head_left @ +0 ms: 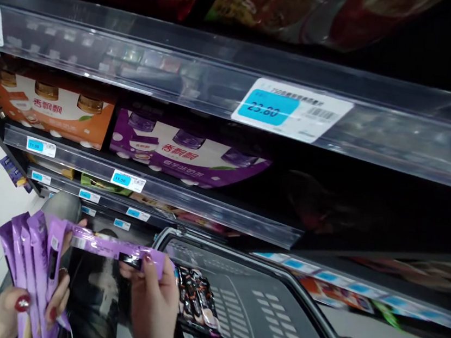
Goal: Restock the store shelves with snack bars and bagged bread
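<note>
Several slim purple sachets are standing in a fan within my left hand. That grip is clamping around their lower part, my thumb pressing on one side and my fingers curling against the other. The upper ends are spreading slightly and leaning leftward. Their film is showing a glossy finish, deeper purple at the top and fading to pale lilac lower down. One sachet at the right of the fan is displaying a white printed patch and a dark panel.

A further outstretched sachet is running almost level from the top of the fan to my right hand. I am pinching its far end, my thumb lying on the near face. Its surface is shining, bearing a barcode near the fan and a black panel just beside my right fingers. Whether it is joining the others I cannot tell.

All of these are being held in front of the lower shelves, to the left of a grey basket with slotted walls. Dark glossy packets are lying inside it. Above, an orange carton and a purple carton are standing side by side on a shelf, over labels reading 11.50. A larger label on the edge above is reading 23.80.
</note>
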The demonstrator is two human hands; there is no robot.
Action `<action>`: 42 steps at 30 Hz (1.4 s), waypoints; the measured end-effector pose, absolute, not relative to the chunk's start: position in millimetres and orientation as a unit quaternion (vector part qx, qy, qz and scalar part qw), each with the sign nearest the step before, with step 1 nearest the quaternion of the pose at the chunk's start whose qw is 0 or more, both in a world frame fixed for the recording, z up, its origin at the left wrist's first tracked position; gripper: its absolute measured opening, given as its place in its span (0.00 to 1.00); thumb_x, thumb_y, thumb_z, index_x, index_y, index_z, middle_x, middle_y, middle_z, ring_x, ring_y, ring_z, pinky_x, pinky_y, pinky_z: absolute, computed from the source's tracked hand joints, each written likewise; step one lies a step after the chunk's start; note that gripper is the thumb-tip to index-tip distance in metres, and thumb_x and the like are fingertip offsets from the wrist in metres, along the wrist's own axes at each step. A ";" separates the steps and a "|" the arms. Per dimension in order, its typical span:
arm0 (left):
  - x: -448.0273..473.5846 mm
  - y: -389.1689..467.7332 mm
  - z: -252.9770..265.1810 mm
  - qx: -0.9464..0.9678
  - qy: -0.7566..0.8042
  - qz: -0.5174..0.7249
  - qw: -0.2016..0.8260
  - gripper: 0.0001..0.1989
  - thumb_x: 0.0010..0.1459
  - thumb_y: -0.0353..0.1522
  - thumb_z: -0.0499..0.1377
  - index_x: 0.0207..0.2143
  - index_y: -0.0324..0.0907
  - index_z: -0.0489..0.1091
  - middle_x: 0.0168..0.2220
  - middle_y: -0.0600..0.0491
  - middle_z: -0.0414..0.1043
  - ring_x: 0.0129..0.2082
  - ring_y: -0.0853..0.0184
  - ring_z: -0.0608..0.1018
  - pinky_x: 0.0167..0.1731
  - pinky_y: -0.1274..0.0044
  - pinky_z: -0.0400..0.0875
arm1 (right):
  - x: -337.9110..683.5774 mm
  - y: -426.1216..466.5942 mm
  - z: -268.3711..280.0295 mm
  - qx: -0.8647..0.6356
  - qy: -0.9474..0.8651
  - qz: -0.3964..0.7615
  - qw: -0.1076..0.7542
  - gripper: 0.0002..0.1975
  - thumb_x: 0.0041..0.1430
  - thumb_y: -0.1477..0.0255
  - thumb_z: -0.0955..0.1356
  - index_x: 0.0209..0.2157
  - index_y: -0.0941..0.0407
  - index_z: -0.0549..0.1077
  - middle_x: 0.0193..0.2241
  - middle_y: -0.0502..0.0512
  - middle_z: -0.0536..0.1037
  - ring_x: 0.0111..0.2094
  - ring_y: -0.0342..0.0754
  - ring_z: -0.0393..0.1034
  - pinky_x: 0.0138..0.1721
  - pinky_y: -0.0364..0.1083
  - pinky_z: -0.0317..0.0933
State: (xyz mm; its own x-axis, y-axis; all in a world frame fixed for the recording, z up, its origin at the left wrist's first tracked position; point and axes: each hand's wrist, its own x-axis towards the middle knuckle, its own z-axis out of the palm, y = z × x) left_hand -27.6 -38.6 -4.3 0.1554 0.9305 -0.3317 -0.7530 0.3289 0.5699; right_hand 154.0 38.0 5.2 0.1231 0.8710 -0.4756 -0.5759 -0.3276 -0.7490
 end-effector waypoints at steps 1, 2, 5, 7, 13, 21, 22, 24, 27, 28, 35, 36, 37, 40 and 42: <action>-26.3 -36.2 -1.9 0.157 0.333 0.558 0.744 0.20 0.37 0.43 0.66 0.34 0.42 0.76 0.23 0.53 0.69 0.18 0.72 0.63 0.21 0.77 0.60 | 151.4 34.0 3.8 -0.497 -0.162 0.653 0.548 0.18 0.39 0.60 0.76 0.26 0.55 0.69 0.19 0.44 0.74 0.15 0.39 0.66 0.16 0.38 0.63; -26.2 -33.5 0.0 0.184 0.336 0.554 0.739 0.17 0.40 0.42 0.64 0.31 0.40 0.76 0.22 0.52 0.69 0.21 0.69 0.65 0.23 0.76 0.61 | 150.0 30.4 3.2 -0.501 -0.183 0.655 0.535 0.17 0.41 0.59 0.75 0.27 0.55 0.69 0.19 0.44 0.74 0.14 0.39 0.66 0.16 0.39 0.63; -30.1 -26.3 4.2 0.246 0.385 0.529 0.715 0.16 0.44 0.43 0.62 0.26 0.37 0.75 0.25 0.48 0.71 0.28 0.63 0.71 0.29 0.74 0.64 | 152.6 24.5 6.4 -0.537 -0.269 0.629 0.494 0.16 0.48 0.59 0.72 0.32 0.56 0.71 0.16 0.45 0.72 0.15 0.41 0.67 0.20 0.41 0.65; -32.8 -23.9 8.1 0.256 0.444 0.517 0.685 0.16 0.45 0.42 0.62 0.26 0.36 0.75 0.26 0.47 0.72 0.30 0.60 0.74 0.33 0.72 0.66 | 157.3 24.9 11.3 -0.553 -0.317 0.613 0.468 0.16 0.49 0.59 0.71 0.31 0.57 0.71 0.12 0.45 0.70 0.14 0.41 0.66 0.19 0.40 0.64; -33.1 -22.5 21.3 0.153 0.516 0.539 0.648 0.14 0.40 0.39 0.66 0.23 0.36 0.75 0.22 0.50 0.74 0.25 0.61 0.75 0.29 0.73 0.69 | 165.2 30.9 20.6 -0.560 -0.326 0.627 0.432 0.21 0.46 0.57 0.72 0.37 0.55 0.67 0.12 0.40 0.66 0.10 0.39 0.61 0.11 0.36 0.54; -31.2 -20.6 29.2 0.071 0.544 0.542 0.637 0.14 0.34 0.37 0.70 0.23 0.36 0.77 0.21 0.51 0.76 0.21 0.66 0.75 0.25 0.78 0.72 | 167.0 29.1 16.1 -0.524 -0.338 0.645 0.442 0.16 0.48 0.59 0.72 0.29 0.55 0.68 0.11 0.41 0.65 0.09 0.37 0.61 0.12 0.34 0.51; -28.4 -19.6 32.5 0.073 0.553 0.543 0.627 0.13 0.33 0.37 0.69 0.22 0.36 0.77 0.20 0.51 0.76 0.21 0.65 0.76 0.24 0.78 0.72 | 168.2 29.2 15.4 -0.516 -0.339 0.649 0.444 0.14 0.48 0.60 0.72 0.30 0.55 0.69 0.11 0.41 0.66 0.10 0.37 0.61 0.12 0.34 0.51; -23.4 -17.0 38.5 0.074 0.564 0.540 0.620 0.13 0.32 0.36 0.69 0.21 0.37 0.76 0.19 0.51 0.75 0.20 0.64 0.76 0.22 0.78 0.72 | 172.9 29.2 15.4 -0.489 -0.343 0.665 0.448 0.11 0.51 0.62 0.71 0.30 0.55 0.71 0.11 0.43 0.69 0.11 0.38 0.64 0.15 0.34 0.56; -20.2 -12.4 42.1 0.044 0.583 0.520 0.622 0.11 0.32 0.34 0.69 0.21 0.37 0.76 0.17 0.52 0.75 0.18 0.66 0.75 0.20 0.78 0.71 | 185.9 27.8 20.1 -0.427 -0.366 0.701 0.438 0.08 0.53 0.63 0.70 0.32 0.53 0.74 0.20 0.48 0.78 0.20 0.40 0.73 0.25 0.36 0.65; -20.0 -10.9 41.7 0.034 0.590 0.508 0.627 0.10 0.33 0.33 0.69 0.21 0.37 0.76 0.17 0.52 0.75 0.18 0.66 0.75 0.20 0.79 0.71 | 191.1 27.2 22.8 -0.409 -0.378 0.713 0.427 0.09 0.51 0.64 0.72 0.34 0.52 0.75 0.24 0.50 0.80 0.24 0.41 0.74 0.27 0.36 0.66; -11.9 -6.0 26.4 0.033 0.549 0.356 0.755 0.11 0.36 0.34 0.66 0.23 0.35 0.76 0.14 0.51 0.72 0.15 0.69 0.73 0.16 0.82 0.66 | 235.2 39.3 47.4 -0.470 -0.551 0.565 0.395 0.01 0.49 0.72 0.72 0.27 0.54 0.77 0.18 0.49 0.77 0.20 0.42 0.70 0.23 0.39 0.63; -11.5 -7.1 22.3 0.045 0.535 0.334 0.775 0.13 0.37 0.35 0.65 0.26 0.34 0.77 0.14 0.51 0.72 0.15 0.69 0.73 0.16 0.82 0.65 | 245.3 43.3 50.8 -0.487 -0.569 0.513 0.419 0.03 0.50 0.71 0.71 0.24 0.54 0.77 0.17 0.48 0.74 0.19 0.42 0.68 0.22 0.40 0.62; -12.2 -8.8 17.1 0.057 0.523 0.313 0.791 0.16 0.38 0.36 0.65 0.29 0.33 0.78 0.14 0.50 0.72 0.15 0.69 0.73 0.16 0.82 0.65 | 256.8 47.3 53.3 -0.505 -0.579 0.465 0.439 0.05 0.49 0.70 0.72 0.22 0.54 0.76 0.18 0.48 0.73 0.21 0.42 0.67 0.24 0.41 0.61; -22.7 -16.8 -5.8 0.073 0.493 0.283 0.819 0.20 0.40 0.38 0.65 0.33 0.31 0.79 0.15 0.49 0.73 0.16 0.68 0.74 0.18 0.81 0.68 | 295.4 57.4 46.1 -0.566 -0.554 0.406 0.457 0.08 0.46 0.67 0.73 0.21 0.56 0.74 0.28 0.52 0.72 0.30 0.45 0.67 0.32 0.44 0.63; -34.7 -23.0 -24.7 0.072 0.473 0.288 0.830 0.20 0.41 0.40 0.66 0.32 0.31 0.79 0.15 0.49 0.72 0.15 0.69 0.73 0.18 0.81 0.68 | 318.3 62.7 22.0 -0.608 -0.509 0.441 0.419 0.10 0.48 0.64 0.72 0.23 0.57 0.73 0.29 0.52 0.73 0.30 0.46 0.67 0.32 0.45 0.62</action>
